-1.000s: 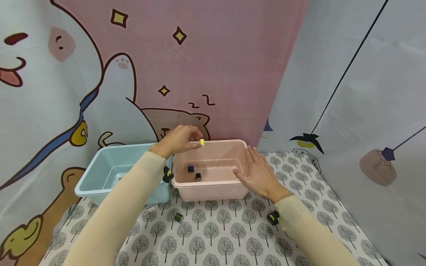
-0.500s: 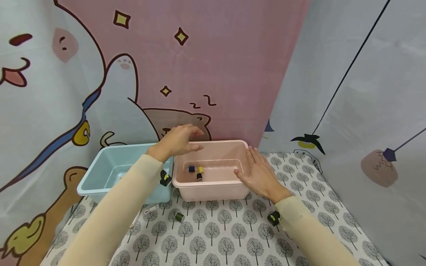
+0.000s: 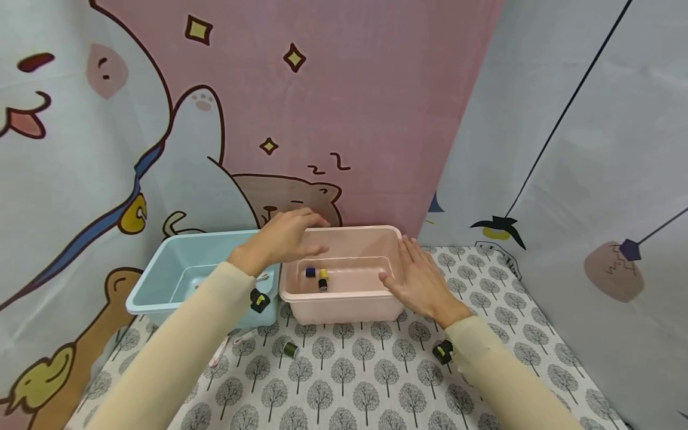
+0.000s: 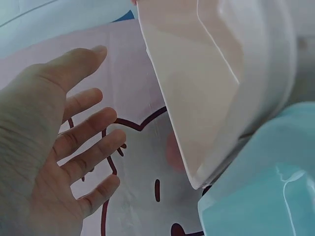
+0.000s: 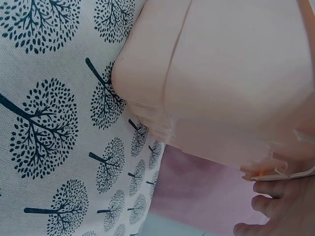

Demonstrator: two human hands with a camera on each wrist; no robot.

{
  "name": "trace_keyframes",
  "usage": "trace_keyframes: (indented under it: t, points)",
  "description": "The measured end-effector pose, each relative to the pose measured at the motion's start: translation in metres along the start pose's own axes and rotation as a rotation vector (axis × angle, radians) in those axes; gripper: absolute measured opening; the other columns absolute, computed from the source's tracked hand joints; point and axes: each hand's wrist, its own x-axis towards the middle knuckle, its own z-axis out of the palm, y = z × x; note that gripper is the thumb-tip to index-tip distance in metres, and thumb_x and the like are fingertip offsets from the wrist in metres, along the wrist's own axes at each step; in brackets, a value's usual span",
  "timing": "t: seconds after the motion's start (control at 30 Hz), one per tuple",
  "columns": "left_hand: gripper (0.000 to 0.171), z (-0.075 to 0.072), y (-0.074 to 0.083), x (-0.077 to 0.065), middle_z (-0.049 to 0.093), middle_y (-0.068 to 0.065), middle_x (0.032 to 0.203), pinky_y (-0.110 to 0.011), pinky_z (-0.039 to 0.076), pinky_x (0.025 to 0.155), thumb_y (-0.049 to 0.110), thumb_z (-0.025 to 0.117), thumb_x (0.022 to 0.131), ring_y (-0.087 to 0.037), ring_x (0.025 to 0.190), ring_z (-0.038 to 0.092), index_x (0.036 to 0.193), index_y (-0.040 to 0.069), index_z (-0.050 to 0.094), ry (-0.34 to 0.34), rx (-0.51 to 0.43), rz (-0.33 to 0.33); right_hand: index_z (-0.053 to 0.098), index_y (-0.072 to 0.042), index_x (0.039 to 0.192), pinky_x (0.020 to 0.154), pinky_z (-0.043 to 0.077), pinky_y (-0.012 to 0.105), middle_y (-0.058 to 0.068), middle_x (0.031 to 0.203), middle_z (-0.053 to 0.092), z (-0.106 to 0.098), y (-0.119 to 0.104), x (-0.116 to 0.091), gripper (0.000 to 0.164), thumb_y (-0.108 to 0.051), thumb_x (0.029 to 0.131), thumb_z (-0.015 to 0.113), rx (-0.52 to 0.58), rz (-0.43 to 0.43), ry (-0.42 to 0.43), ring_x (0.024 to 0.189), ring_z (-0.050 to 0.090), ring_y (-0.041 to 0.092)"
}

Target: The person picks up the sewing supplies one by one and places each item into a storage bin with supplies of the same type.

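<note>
My left hand hovers over the left end of a pink plastic bin. Its fingers are spread and hold nothing, as the left wrist view confirms for the same hand. Inside the bin lie three small thread spools: a dark blue one, a yellow one and a black one. With straight fingers, my right hand rests against the bin's right rim. In the right wrist view, fingertips show at that rim.
A light blue bin stands left of the pink one, partly hidden by my left arm. On the tree-print cloth lie a green thread spool and a small white object. A printed curtain hangs close behind the bins.
My left hand has let go of the yellow spool, which dropped into the pink bin beside the other two. That hand has since shifted slightly left and lower. The right hand stays put.
</note>
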Motion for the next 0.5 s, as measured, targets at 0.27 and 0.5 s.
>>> trace_keyframes:
  t: [0.27, 0.5]
  points:
    - [0.055, 0.007, 0.010, -0.021, 0.077, -0.008, 0.150, -0.065, 0.056, 0.127, 0.050, 0.087, 0.105, -0.037, 0.137, 0.077, 0.150, 0.020, 0.077, 0.010, 0.010, 0.076, 0.014, 0.006, 0.183, 0.148, 0.012, 0.071, 0.026, 0.195, 0.008, -0.001, -0.001, -0.001, 0.106, -0.069, 0.115, 0.045, 0.003, 0.006, -0.005, 0.182, 0.011, 0.052]
    - [0.052, 0.015, 0.013, -0.037, 0.079, -0.007, 0.147, -0.055, 0.065, 0.117, 0.047, 0.089, 0.104, -0.033, 0.126, 0.081, 0.147, 0.020, 0.078, 0.054, 0.011, 0.119, 0.015, 0.006, 0.183, 0.149, 0.013, 0.070, 0.026, 0.195, 0.009, -0.002, -0.001, 0.000, 0.107, -0.070, 0.114, 0.045, 0.004, 0.001, 0.003, 0.183, 0.011, 0.051]
